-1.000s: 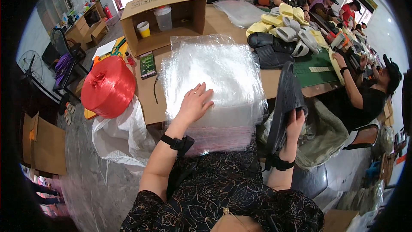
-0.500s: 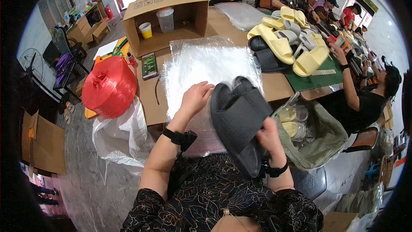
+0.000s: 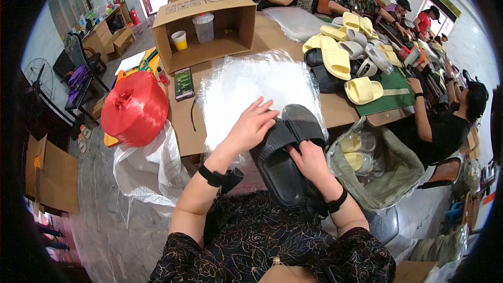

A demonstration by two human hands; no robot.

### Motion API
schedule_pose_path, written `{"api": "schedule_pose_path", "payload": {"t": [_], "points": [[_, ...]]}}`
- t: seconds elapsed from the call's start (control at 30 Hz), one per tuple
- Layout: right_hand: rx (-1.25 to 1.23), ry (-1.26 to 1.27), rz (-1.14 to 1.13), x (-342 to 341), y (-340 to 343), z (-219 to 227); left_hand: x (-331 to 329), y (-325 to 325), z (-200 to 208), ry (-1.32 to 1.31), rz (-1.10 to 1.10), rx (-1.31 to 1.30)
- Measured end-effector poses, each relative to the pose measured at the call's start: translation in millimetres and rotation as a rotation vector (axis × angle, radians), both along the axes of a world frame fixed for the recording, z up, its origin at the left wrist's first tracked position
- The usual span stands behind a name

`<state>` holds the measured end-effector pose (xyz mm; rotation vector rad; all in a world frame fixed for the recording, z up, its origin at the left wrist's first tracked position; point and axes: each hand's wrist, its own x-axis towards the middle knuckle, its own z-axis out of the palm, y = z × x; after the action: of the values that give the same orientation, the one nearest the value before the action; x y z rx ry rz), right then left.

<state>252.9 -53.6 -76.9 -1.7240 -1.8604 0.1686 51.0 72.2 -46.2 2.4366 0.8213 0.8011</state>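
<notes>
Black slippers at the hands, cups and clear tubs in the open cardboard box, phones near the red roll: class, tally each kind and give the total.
Black slippers: 2
Cups: 1
Clear tubs: 1
Phones: 1
Total: 5

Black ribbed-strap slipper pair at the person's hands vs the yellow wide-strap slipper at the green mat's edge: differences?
Count: the black ribbed-strap slipper pair is two; the yellow wide-strap slipper is one.
Contact: the right hand holds the black pair, left hand by one strap; no hand is on the yellow slipper.
Colour: black pair dark, yellow slipper pale.
Shared: slip-on style.
</notes>
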Motion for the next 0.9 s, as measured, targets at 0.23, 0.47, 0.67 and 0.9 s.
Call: {"api": "schedule_pose_path", "payload": {"t": [0.23, 0.47, 0.67, 0.9], "points": [[0.082, 0.027, -0.051, -12.9, 32.8, -11.7, 3.4, -32.1, 10.6, -0.051, -0.144, 0.021], [0.156, 0.256, -0.007, -24.3, 102.0, -12.3, -4.0, -46.0, 22.9, -0.066, -0.169, 0.057], [0.108, 0.009, -0.262, -48.6, 173.9, 5.0, -17.2, -43.9, 25.4, -0.095, -0.127, 0.035], [0.156, 0.075, -0.246, -37.9, 177.5, -27.1, -36.3, -33.7, 5.7, -0.030, 0.031, 0.086]]}}
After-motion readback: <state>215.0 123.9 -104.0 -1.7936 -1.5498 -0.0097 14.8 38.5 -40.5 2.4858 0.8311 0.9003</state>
